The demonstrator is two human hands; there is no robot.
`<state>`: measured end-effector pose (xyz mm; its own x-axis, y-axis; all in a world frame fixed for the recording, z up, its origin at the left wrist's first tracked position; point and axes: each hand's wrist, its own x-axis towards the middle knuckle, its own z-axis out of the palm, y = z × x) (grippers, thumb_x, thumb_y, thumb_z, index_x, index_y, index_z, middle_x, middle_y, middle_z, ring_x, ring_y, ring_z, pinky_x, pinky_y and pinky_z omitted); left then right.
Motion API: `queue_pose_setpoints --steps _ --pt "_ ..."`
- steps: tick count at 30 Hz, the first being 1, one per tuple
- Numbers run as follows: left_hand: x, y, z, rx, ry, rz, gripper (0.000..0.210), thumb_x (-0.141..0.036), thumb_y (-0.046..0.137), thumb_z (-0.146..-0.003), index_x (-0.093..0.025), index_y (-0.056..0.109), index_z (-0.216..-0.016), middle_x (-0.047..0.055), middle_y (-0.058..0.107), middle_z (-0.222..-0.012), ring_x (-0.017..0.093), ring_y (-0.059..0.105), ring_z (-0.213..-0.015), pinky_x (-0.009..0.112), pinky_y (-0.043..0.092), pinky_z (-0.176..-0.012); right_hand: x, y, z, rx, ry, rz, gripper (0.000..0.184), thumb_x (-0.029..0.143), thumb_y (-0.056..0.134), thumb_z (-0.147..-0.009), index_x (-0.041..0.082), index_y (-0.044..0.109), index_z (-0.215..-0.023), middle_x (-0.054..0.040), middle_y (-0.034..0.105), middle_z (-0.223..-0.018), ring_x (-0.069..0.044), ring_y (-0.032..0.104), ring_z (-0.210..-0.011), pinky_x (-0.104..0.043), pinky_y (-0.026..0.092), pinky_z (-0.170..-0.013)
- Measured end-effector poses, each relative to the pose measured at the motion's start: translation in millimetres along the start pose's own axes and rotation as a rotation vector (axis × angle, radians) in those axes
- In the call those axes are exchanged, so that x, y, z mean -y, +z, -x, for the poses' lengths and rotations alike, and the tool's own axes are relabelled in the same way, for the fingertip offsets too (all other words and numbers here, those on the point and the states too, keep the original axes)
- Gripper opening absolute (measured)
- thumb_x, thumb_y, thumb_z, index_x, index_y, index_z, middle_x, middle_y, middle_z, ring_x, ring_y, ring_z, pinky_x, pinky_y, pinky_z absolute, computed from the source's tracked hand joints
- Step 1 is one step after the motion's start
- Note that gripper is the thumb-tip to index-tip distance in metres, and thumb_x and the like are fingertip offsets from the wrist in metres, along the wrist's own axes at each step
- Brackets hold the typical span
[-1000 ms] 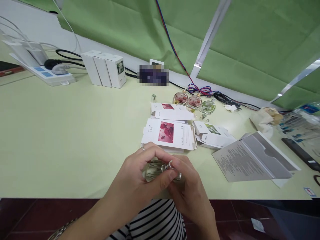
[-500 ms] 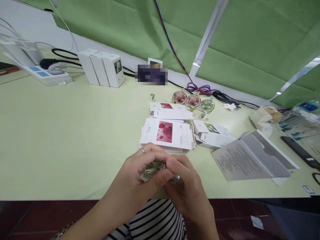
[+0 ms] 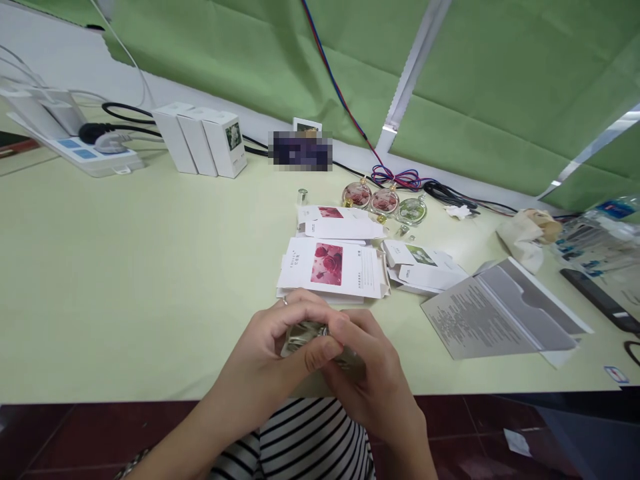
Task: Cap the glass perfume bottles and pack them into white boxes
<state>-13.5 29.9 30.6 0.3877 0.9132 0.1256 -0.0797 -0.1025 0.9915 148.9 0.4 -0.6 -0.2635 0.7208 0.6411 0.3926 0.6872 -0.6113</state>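
Both hands meet at the near edge of the table, just above the person's striped shirt. The left hand wraps a small clear glass bottle from the left, fingers curled over the top and thumb pressed along its front, so the bottle is pinned sideways and cannot roll. A ring shows on one left finger. The right hand closes in from the right, fingertips pinched at the bottle's neck, where a small metal cap seems to sit; the cap itself is mostly hidden, so I cannot tell if it is on or off. One hand steadies, the other works the neck, which likely explains the tight two-handed grip held close to the body.

Just beyond the hands lies a flattened white carton with a rose picture, with a second rose carton behind it and a green-print carton to the right; flat and unfolded, they read as packaging laid ready within reach. Three round glass bottles sit in a row farther back, near a bundle of cables. A grey leaflet folder lies open at right. Three upright white boxes stand together at the far left, beside a power strip. A tiny glass vial stands alone near the cartons.
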Motion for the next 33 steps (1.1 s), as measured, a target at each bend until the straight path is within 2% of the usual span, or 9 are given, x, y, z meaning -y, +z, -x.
queue_pose_setpoints --steps 5,16,25,33 --pt "0.4 -1.6 0.1 0.017 0.008 0.009 0.008 -0.037 0.072 -0.085 -0.032 0.077 -0.09 -0.001 0.068 -0.09 0.014 0.062 -0.082 0.023 0.05 -0.074 -0.7 0.8 1.0 -0.007 0.009 -0.002 0.072 0.005 0.055 -0.089 0.041 0.036 -0.148 -0.0064 0.059 -0.11 -0.02 0.062 -0.096 -0.034 0.058 -0.075" --pt "3.6 -3.2 -2.1 0.052 0.022 0.026 0.007 -0.033 0.071 -0.086 -0.035 0.076 -0.091 -0.004 0.068 -0.093 0.011 0.063 -0.086 0.019 0.049 -0.074 -1.1 1.5 1.4 -0.002 0.014 -0.031 0.078 0.003 0.054 -0.089 0.045 0.03 -0.15 -0.0058 0.059 -0.111 -0.021 0.062 -0.094 -0.035 0.058 -0.073" --pt "1.8 -5.4 -3.5 0.074 0.019 0.019 0.005 -0.033 0.073 -0.084 -0.034 0.076 -0.088 -0.005 0.069 -0.091 0.01 0.062 -0.084 0.018 0.049 -0.072 0.7 1.1 1.1 0.008 0.029 -0.005 0.073 0.006 0.055 -0.089 0.043 0.032 -0.148 -0.005 0.058 -0.108 -0.02 0.062 -0.093 -0.033 0.057 -0.073" --pt "6.6 -6.4 -3.5 0.1 0.024 -0.023 0.008 -0.04 0.071 -0.086 -0.036 0.076 -0.091 -0.004 0.07 -0.095 0.011 0.064 -0.09 0.019 0.05 -0.081 1.7 2.5 3.3 0.022 0.029 0.079 0.065 0.012 0.054 -0.094 0.04 0.031 -0.148 -0.0071 0.059 -0.11 -0.022 0.061 -0.095 -0.036 0.058 -0.075"
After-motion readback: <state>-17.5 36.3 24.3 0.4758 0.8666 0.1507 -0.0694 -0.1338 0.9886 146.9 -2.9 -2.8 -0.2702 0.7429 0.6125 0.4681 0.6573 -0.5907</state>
